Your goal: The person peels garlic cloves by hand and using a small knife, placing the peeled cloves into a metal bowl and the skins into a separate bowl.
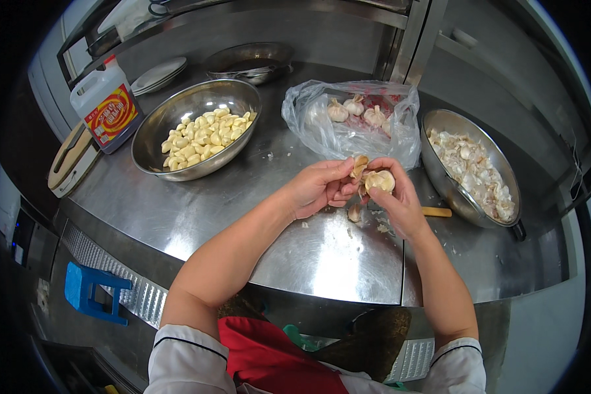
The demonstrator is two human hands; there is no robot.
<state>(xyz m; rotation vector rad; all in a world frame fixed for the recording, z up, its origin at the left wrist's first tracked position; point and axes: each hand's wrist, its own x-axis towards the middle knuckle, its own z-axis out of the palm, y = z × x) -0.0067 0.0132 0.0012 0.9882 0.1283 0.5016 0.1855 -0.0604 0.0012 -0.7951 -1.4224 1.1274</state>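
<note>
My right hand (398,199) grips a partly broken garlic bulb (380,181) above the steel counter. Between the thumb and fingers of my left hand (320,187) is a garlic clove (359,166) in its skin, right beside the bulb. A loose unpeeled clove (354,213) lies on the counter just below my hands. Under my right hand sits a tool with a wooden handle (436,212); the hand covers much of it. Beyond my hands, an open clear plastic bag (305,118) holds several whole garlic bulbs (374,116).
Peeled cloves (202,138) fill part of a steel bowl (150,143) at left. A steel pan (436,172) of garlic skins (473,167) stands at right. Back left are a plastic jug (109,106), a knife (69,147) on a round wooden board (61,175), stacked plates (160,74) and a dark pan (248,56).
</note>
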